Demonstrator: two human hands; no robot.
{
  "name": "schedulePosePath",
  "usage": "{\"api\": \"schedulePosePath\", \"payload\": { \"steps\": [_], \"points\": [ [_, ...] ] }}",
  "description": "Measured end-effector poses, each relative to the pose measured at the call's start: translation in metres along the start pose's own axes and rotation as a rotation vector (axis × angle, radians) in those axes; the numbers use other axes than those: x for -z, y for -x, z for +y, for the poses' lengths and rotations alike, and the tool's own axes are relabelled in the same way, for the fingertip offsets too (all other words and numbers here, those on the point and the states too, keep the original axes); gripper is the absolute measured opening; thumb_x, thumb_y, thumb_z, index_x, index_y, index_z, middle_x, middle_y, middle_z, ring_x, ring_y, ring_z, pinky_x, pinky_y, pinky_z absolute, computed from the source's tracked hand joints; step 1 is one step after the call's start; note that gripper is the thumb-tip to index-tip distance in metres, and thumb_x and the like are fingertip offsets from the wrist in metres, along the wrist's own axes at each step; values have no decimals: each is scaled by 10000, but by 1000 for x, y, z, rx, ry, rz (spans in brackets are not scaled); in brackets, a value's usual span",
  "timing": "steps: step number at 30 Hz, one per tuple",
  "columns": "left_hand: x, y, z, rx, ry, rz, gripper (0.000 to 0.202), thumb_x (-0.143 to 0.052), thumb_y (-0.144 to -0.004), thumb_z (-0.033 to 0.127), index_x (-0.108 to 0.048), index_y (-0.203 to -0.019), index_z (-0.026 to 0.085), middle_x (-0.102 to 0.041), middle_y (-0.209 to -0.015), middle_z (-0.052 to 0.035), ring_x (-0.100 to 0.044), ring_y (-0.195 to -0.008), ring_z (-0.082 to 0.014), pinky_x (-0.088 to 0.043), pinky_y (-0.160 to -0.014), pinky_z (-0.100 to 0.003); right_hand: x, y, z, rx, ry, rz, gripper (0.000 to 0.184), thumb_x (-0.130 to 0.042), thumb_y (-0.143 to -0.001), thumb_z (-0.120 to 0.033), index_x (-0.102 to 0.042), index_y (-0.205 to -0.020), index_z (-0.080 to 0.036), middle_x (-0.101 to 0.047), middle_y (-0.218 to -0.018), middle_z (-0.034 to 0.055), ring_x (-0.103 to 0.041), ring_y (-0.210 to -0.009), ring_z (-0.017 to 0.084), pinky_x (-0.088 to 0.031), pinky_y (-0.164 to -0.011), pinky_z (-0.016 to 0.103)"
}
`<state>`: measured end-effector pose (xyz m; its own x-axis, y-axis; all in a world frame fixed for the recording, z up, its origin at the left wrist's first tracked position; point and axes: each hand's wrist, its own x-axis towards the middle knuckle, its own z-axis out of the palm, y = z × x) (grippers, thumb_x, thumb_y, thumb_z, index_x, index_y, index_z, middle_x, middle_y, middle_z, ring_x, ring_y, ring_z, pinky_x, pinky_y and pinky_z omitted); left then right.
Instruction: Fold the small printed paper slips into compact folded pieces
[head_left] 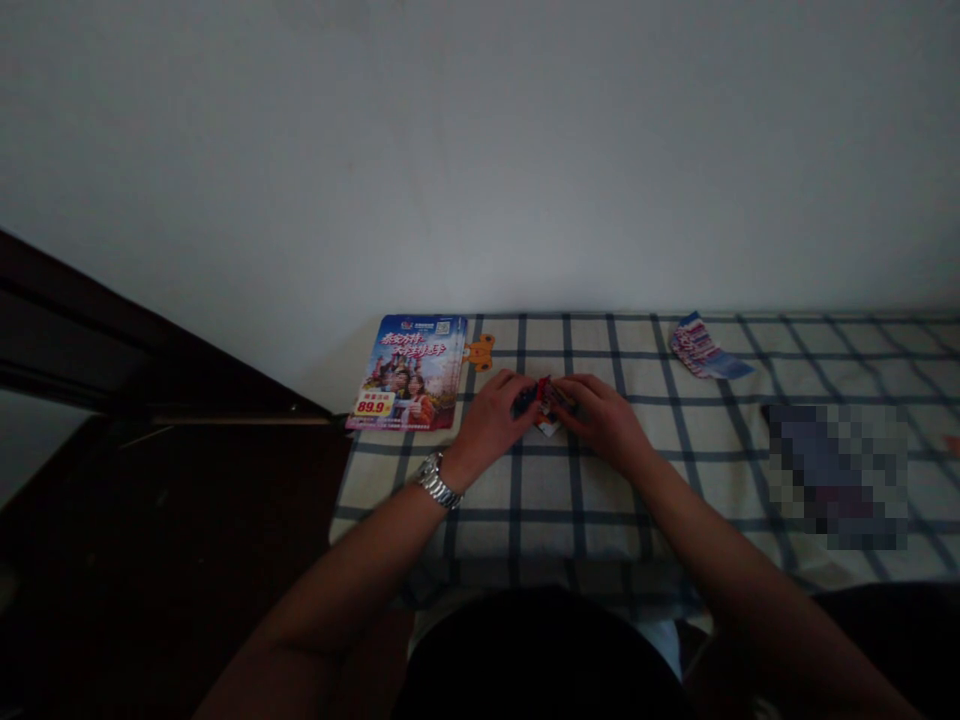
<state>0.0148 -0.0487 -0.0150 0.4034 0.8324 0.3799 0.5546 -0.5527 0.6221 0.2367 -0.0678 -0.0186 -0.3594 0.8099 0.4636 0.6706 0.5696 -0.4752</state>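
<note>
Both my hands meet over the table around a small piece of folded printed paper (546,418), with red, dark blue and white parts showing. My left hand (496,410), with a metal watch (439,482) on its wrist, pinches the paper's left side. On the other side, the fingers of my right hand (607,420) are closed on its right edge. Fingers cover much of the paper, so its full shape is hidden. Left of my hands lies a stack of colourful printed leaflets (409,375). An orange bear-shaped figure (480,352) sits against the stack's right edge.
A checked cloth (480,530) covers the table, which backs onto a pale wall (525,170). Several folded paper pieces (705,350) lie fanned out at the back right. A blurred-out dark object (832,470) is at the right. Past the table's left edge is a dark floor.
</note>
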Motion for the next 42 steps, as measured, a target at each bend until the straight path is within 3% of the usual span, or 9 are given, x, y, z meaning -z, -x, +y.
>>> {"api": "schedulePosePath", "payload": {
  "steps": [15, 28, 32, 38, 42],
  "points": [
    [-1, 1, 3, 18, -24, -6, 100, -629, -978, 173, -601, -1066, 213, -609, -1087, -39, -618, -1037, -202, -541, -925, -363, -2, 0, -2, 75, 57, -16, 373, -572, -1009, -183, -653, -1362, -272, -649, -1305, 130, -661, -1119, 262, -599, -958, 433],
    [1, 0, 5, 22, -16, -3, 96, -612, -965, 150, -604, -1034, 217, -611, -1075, -42, -617, -1035, -206, -549, -918, -374, -1, -1, -5, 34, 37, -58, 315, -567, -1021, -251, -653, -1321, -297, -646, -1322, 122, -655, -1149, 281, -592, -975, 477],
    [2, 0, 4, 16, 1, -11, 90, -649, -964, 177, -632, -1045, 214, -613, -1093, -40, -615, -1068, -207, -544, -949, -379, -2, 0, -1, 29, 3, -15, 225, -590, -1017, -271, -690, -1219, -277, -672, -1297, 118, -663, -1173, 282, -588, -992, 479],
    [2, 0, 3, 0, 22, -27, 141, -751, -927, 237, -677, -1046, 225, -615, -1101, -34, -613, -1079, -212, -535, -964, -392, 2, -2, 1, -32, -179, 19, 148, -598, -1007, -275, -695, -1119, -264, -711, -1229, 85, -690, -1143, 247, -580, -1008, 455],
    [2, 0, 2, -14, 38, -34, 136, -747, -938, 263, -682, -1052, 226, -633, -1126, -36, -619, -1098, -212, -532, -980, -398, 3, -2, 0, -146, -263, 38, 170, -600, -1000, -297, -675, -1148, -259, -745, -1113, 71, -720, -1022, 245, -609, -920, 441]
  ]
}}
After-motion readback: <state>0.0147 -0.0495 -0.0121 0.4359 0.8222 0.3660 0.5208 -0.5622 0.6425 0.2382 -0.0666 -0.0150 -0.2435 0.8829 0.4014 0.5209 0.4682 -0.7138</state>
